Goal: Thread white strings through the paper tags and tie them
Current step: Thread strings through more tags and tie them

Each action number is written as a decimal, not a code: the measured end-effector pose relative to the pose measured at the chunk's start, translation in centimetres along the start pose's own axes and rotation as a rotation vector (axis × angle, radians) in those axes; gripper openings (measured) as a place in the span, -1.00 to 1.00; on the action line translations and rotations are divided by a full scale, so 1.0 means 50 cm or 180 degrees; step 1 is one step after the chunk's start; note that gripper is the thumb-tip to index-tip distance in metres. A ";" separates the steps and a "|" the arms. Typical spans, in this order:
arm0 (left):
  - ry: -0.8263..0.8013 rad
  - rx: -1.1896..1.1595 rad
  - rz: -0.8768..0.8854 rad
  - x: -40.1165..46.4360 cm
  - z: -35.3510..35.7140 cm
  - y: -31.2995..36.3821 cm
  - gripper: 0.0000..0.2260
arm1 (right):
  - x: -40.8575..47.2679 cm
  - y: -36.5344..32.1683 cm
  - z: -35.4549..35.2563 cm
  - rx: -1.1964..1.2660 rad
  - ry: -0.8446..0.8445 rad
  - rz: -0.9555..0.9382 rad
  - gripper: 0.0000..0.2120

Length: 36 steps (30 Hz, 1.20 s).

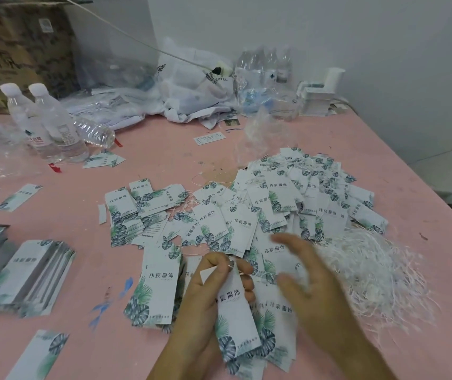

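My left hand pinches the top of one paper tag between thumb and curled fingers, the tag hanging lengthwise toward me, printed face up, with a thin white string showing at its upper end beside my fingertips. My right hand hovers just to the right of it, fingers spread and straight, gripping nothing; it is blurred. Both hands lie above a loose layer of tags on the pink desk. Beyond them, a broad heap of tags with strings already attached spreads across the centre and right. A tangled bundle of loose white strings rests at the right, touching that heap. Neat stacks of unthreaded tags stand at the left edge. Clear water bottles stand at the far left, and crumpled plastic bags lie against the back wall.
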<state>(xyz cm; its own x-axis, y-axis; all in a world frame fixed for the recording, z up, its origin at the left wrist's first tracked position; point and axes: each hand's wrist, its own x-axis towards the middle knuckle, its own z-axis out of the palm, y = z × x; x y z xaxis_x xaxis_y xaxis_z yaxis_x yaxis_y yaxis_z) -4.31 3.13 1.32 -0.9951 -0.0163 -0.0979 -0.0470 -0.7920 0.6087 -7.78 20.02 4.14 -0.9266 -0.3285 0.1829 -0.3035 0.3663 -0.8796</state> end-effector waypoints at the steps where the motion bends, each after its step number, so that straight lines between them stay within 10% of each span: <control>1: -0.0048 -0.0014 -0.0021 -0.002 0.000 0.000 -0.73 | -0.002 -0.002 0.024 0.0134 -0.0378 0.0078 -0.51; 8: -0.0189 -0.0305 0.0198 -0.003 0.003 0.016 -0.74 | 0.007 0.035 0.036 -0.0077 0.0245 0.0064 -0.84; 22: 0.0550 -0.0129 0.0053 0.009 0.003 -0.001 -0.84 | 0.023 0.085 -0.090 0.0624 0.1522 0.0835 -0.73; 36: 0.0375 0.1368 -0.0036 -0.007 0.011 -0.014 -0.75 | -0.019 -0.003 0.071 0.0620 0.0176 0.0099 -0.70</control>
<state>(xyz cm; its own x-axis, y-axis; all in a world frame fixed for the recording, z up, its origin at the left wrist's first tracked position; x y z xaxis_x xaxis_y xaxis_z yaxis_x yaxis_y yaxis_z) -3.97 4.05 1.36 -0.9787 -0.0981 -0.1804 -0.1148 -0.4673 0.8766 -6.08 17.19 2.55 -0.9473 -0.2694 0.1735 -0.2308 0.1984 -0.9526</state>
